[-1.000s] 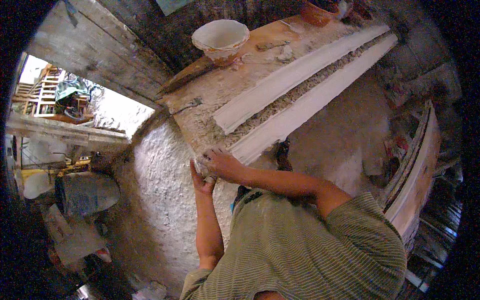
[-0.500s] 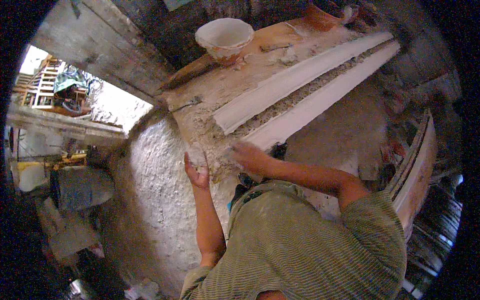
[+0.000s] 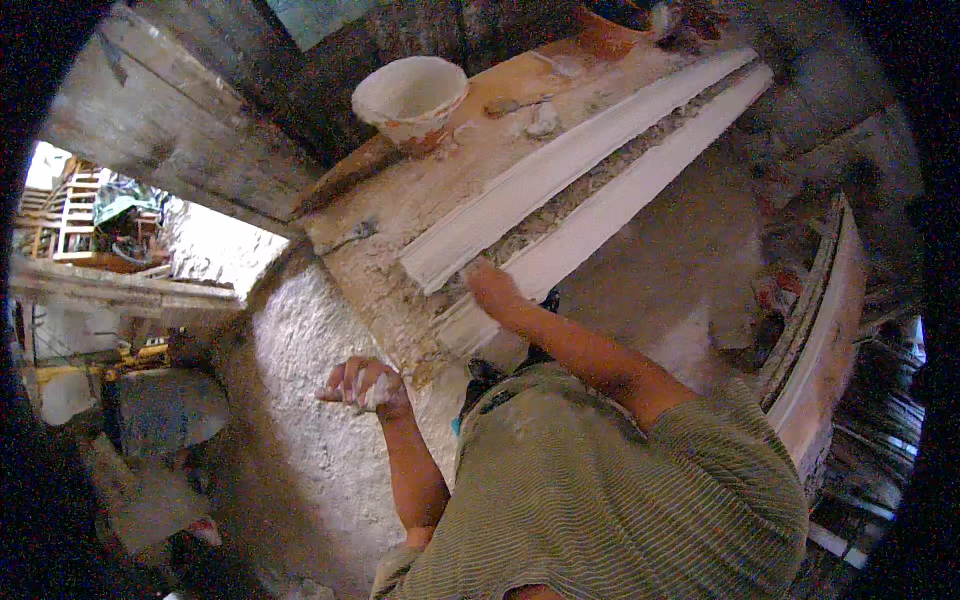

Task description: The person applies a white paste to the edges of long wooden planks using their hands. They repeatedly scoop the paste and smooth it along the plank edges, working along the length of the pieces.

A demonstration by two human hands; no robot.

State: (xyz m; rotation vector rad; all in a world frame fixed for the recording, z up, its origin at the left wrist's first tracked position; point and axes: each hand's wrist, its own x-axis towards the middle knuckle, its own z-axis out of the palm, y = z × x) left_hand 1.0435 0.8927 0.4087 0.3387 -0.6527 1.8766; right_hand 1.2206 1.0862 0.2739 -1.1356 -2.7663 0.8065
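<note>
Two long white plaster mouldings [image 3: 580, 180] lie side by side on a dusty worktable [image 3: 350, 275], with crumbly debris [image 3: 560, 205] in the gap between them. My right hand [image 3: 492, 290] is at their near end, by that gap. Its fingers are bent and closed, their tips against the surface, and I cannot make out what they hold, if anything. Away from the table's left edge, above the pale rough floor, is my left hand [image 3: 350, 383]. It is palm up, with curled fingers around a white lump of plaster [image 3: 377, 391].
A white-crusted bucket [image 3: 410, 95] stands at the table's far left edge. Beside it are a thin tool [image 3: 520, 103] and small white lumps. A long curved piece [image 3: 815, 340] leans at the right. To the left is a dark rounded container [image 3: 172, 408], below a bright opening.
My left hand has drawn back from the table's edge, turning palm up with the plaster lump. My right hand has moved forward to the gap between the mouldings. The whole view has shifted slightly.
</note>
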